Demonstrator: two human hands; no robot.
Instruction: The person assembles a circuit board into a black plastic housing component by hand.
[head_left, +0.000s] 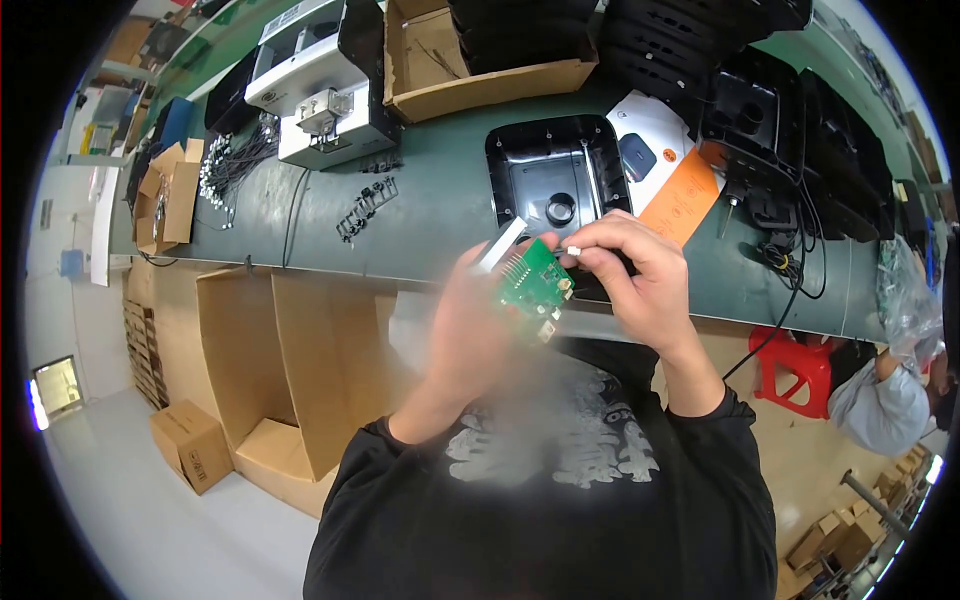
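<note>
My left hand [462,325], partly blurred, is closed around a green circuit board [538,284] held tilted in front of my chest. A white strip-like part [503,245] stands along the board's upper left edge, and small white sockets sit near its right edge. My right hand [645,275] pinches a small white connector plug [573,251] between thumb and forefinger, close to the board's upper right corner. Whether the plug touches the board I cannot tell. Just beyond my hands lies an open black plastic housing [510,185] with a round fitting inside.
A white machine [318,105], a cardboard tray [490,85] and black clips [366,208] occupy the green bench [430,170]. At right lie an orange paper [685,197] and several black housings [750,105]. A red stool [790,372] and another person's sleeve [880,408] are beyond the bench edge.
</note>
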